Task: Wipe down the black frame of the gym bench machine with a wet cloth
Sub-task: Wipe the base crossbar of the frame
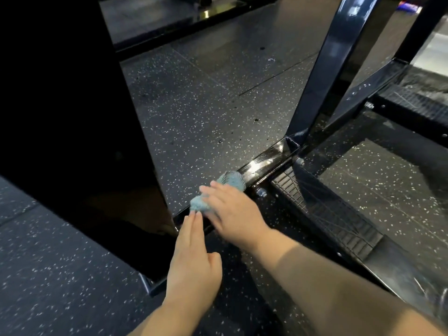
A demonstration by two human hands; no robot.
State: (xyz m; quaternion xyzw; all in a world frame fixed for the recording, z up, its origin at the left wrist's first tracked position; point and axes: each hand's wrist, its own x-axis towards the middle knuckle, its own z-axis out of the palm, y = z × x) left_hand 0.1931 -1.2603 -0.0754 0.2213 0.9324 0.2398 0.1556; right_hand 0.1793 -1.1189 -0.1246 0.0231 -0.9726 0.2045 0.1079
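Fingers of the right hand [232, 209] lie flat on the blue cloth [218, 190], pressing it onto the low frame bar [264, 163]; left hand [194, 258], fingers straight, steadies the cloth's near end.

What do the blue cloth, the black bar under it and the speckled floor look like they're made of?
Cloth: probably microfibre or terry, going by its fuzzy, ribbed pile. Bar: likely steel with glossy black paint, given its sharp highlights and welded joint. Floor: seemingly matte rubber tile with pale flecks and visible seams.
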